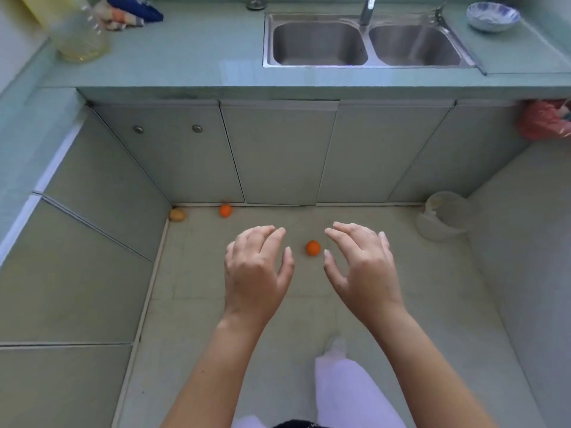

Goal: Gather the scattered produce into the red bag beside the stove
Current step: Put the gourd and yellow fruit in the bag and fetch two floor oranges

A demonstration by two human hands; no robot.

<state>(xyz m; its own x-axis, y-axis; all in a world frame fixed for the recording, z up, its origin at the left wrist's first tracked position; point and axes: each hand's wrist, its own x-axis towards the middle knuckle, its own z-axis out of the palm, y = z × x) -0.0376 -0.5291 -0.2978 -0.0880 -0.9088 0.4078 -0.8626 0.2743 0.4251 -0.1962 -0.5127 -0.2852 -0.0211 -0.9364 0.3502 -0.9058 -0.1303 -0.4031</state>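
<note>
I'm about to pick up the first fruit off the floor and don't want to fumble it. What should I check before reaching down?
1. Both hands free: ok. The left hand and right hand are open and hold nothing.
2. Nearest target in view: ok. An orange fruit lies on the floor between the hands, untouched.
3. Other produce located: ok. A second orange fruit and a potato lie by the cabinet base.
4. Red bag located: ok. It shows at the right edge.
5. Bag open to receive: cannot tell; mostly cut off.
6. Stove beside it: cannot tell; not in view.
</note>
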